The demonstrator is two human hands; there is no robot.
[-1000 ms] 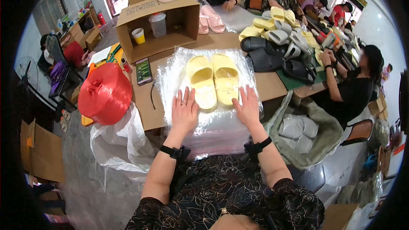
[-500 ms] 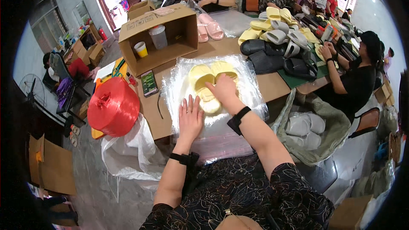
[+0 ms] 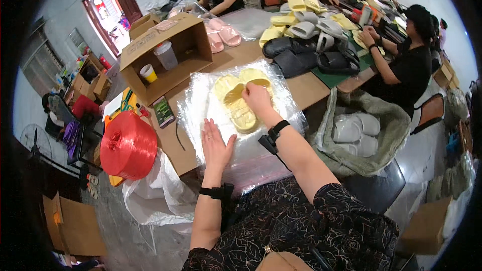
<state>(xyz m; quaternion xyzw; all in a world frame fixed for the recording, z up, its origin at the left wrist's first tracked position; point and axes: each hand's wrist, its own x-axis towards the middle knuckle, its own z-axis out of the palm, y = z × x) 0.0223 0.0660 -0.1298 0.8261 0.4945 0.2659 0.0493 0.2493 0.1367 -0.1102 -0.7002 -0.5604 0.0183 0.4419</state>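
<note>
Head view: the fingers of the right hand (image 3: 259, 101) are curled down at the yellow slippers (image 3: 243, 119); whether they grip cannot be told, as the fingertips are hidden. The fingers of the left hand (image 3: 217, 145) are extended, thumb spread wide, palm down on the clear plastic bags (image 3: 199, 104), just left of and nearer than the slippers. The right forearm slants in from the near right; the left forearm runs almost straight from the near edge. A black strap (image 3: 277, 129) encircles each wrist.

The slippers lie on the stacked bags, toe ends far. The stack rests on a table (image 3: 297, 95) with a brown cardboard surface. Left of it: a phone (image 3: 163, 111) and a red twine spool (image 3: 128, 145). Far left: an open cardboard box (image 3: 187, 28). Far right: black slippers (image 3: 293, 63). Right: a green sack (image 3: 326, 146) containing pale slippers (image 3: 355, 129); beyond it, a co-worker (image 3: 412, 68) is seated. A doorway (image 3: 106, 17) opens at the far left; the floor (image 3: 125, 243) is grey.
</note>
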